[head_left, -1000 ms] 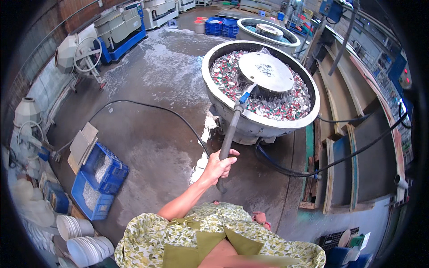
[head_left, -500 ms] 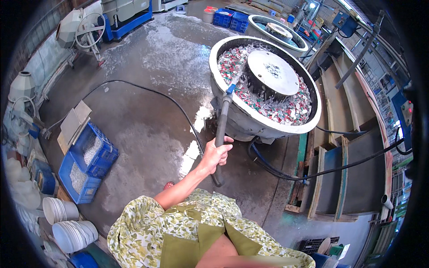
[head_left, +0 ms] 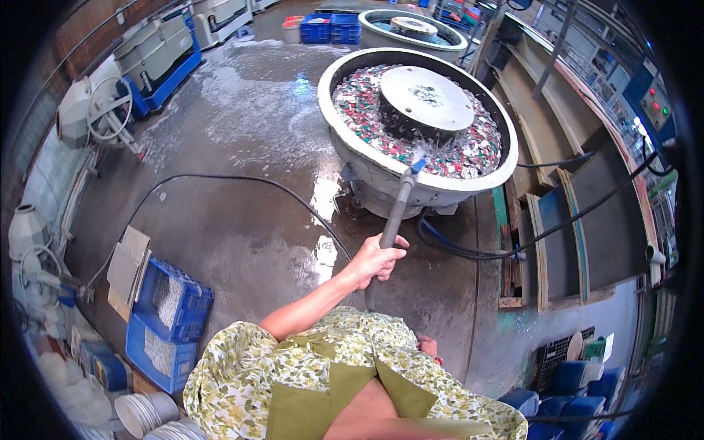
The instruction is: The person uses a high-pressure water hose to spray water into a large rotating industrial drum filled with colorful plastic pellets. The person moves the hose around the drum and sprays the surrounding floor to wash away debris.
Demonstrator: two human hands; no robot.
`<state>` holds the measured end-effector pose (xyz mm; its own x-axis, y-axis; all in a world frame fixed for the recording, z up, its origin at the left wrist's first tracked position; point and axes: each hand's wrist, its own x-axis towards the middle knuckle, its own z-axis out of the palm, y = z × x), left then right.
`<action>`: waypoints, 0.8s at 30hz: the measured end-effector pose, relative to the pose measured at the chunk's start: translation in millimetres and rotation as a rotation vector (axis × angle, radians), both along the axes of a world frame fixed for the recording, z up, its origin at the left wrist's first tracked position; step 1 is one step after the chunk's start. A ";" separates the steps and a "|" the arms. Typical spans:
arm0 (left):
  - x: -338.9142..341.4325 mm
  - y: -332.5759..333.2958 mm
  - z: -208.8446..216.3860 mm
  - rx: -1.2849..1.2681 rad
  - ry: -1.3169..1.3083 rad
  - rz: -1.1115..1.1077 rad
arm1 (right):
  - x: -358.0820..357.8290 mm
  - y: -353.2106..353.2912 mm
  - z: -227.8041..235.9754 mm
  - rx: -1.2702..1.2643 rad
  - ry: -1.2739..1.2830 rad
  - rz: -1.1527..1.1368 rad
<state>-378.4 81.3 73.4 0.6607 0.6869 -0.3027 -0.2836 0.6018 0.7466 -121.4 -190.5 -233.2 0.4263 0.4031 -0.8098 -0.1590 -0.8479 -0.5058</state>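
My left hand (head_left: 378, 262) is closed round a grey water hose pipe (head_left: 398, 210) with a blue valve (head_left: 418, 166) at its far end. Water sprays from that end into a large round vibratory tub (head_left: 331, 130). The valve is over the tub's near rim. Small red, green and white pieces (head_left: 469, 158) fill the ring-shaped trough around a white round centre cap (head_left: 427, 97). My right hand does not show. A bit of skin with red beside it (head_left: 427, 345) shows past my leafy-patterned clothing, seemingly a foot in a red sandal.
A black hose (head_left: 242, 179) curves over the wet floor. Blue crates (head_left: 180, 301) of white pieces stand at left, near stacked white buckets (head_left: 143, 413). Right of the tub are wooden-edged troughs (head_left: 543, 242) and a control box (head_left: 653, 106). Another round tub (head_left: 374, 33) stands behind.
The view has shifted, and the pipe's end now points at the tub's near side, farther right along the rim. Water lands in front of the centre cap. My left hand keeps its hold.
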 end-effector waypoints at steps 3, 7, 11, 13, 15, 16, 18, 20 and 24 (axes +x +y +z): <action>2.8 4.9 11.7 0.018 -0.012 -0.123 | -2.2 -51.2 -54.8 0.096 -0.091 0.059; -0.8 9.5 25.2 0.057 -0.011 -0.155 | -9.2 -83.3 -83.8 0.130 -0.140 0.097; -9.4 10.2 21.1 0.063 -0.030 -0.101 | -23.0 -94.4 -76.0 0.087 -0.141 0.068; -12.3 8.9 19.4 0.048 -0.048 -0.054 | -28.8 -97.2 -73.6 0.095 -0.138 0.048; -16.0 8.8 21.8 0.037 -0.042 -0.021 | -33.4 -99.9 -75.2 0.121 -0.148 0.062; -17.3 8.4 23.0 0.027 -0.040 -0.009 | -34.3 -101.9 -76.1 0.146 -0.162 0.071; -15.5 9.6 24.8 0.024 -0.033 0.000 | -34.4 -101.2 -80.3 0.201 -0.179 0.080; -9.8 9.1 23.7 0.043 -0.018 0.013 | -31.9 -97.5 -77.8 0.209 -0.166 0.041; 11.2 1.6 24.4 0.051 0.006 -0.042 | -19.9 -77.9 -23.1 0.106 -0.064 -0.131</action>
